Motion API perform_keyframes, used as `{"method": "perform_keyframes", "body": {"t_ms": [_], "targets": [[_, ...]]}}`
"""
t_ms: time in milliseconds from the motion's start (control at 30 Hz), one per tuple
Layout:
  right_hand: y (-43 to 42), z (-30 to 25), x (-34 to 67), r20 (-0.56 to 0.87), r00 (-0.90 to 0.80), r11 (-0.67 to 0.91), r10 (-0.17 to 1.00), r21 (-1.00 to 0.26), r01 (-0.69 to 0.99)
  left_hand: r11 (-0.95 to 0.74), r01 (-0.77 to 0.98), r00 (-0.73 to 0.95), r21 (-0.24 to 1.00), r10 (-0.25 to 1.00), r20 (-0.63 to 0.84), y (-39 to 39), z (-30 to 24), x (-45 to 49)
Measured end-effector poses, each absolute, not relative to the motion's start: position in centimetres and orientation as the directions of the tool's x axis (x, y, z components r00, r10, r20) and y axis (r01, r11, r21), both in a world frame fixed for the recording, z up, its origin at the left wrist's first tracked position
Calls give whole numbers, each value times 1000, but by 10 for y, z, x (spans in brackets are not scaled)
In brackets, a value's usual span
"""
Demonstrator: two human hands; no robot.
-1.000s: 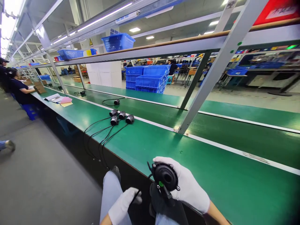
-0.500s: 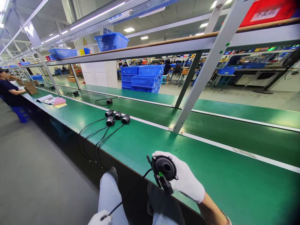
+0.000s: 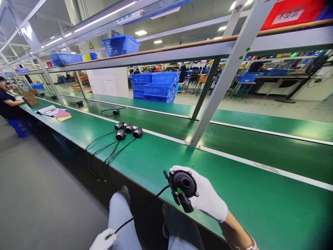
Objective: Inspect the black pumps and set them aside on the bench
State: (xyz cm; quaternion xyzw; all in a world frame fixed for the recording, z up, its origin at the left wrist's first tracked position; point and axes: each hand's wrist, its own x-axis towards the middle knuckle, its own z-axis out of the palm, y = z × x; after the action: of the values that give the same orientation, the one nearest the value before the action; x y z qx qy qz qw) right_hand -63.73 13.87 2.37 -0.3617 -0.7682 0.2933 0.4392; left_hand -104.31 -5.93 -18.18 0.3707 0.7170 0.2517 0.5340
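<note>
My right hand [image 3: 208, 198], in a white glove, is closed around a round black pump-like part [image 3: 183, 185] with a green dot, held just above the near edge of the green conveyor belt [image 3: 161, 156]. A black cable [image 3: 142, 208] runs from the part down to my left hand [image 3: 102, 240], also gloved, which pinches the cable low at the frame's bottom beside my knee. Three similar black parts [image 3: 128, 131] lie farther along the belt, their cables hanging over the edge.
A slanted metal post [image 3: 208, 111] stands on the belt's divider. Papers [image 3: 56, 111] lie far left on the belt near a seated person [image 3: 9, 102]. Blue crates [image 3: 158, 86] are stacked beyond the belts, and blue baskets [image 3: 121, 45] sit on the overhead shelf.
My left hand slid down along the cable, away from the part, to the bottom of the view. My right hand with the part rose slightly over the belt edge.
</note>
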Motion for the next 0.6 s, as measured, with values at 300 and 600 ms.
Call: {"method": "perform_keyframes", "body": {"t_ms": [300,600], "targets": [[143,22,-633,469,-327,558,821,-782,279,583,312,-161,750,810,-564,-50,-180,-1041],[152,8,-618,423,-379,506,823,-849,153,560,411,-200,720,826,-528,-40,-158,-1038]]}}
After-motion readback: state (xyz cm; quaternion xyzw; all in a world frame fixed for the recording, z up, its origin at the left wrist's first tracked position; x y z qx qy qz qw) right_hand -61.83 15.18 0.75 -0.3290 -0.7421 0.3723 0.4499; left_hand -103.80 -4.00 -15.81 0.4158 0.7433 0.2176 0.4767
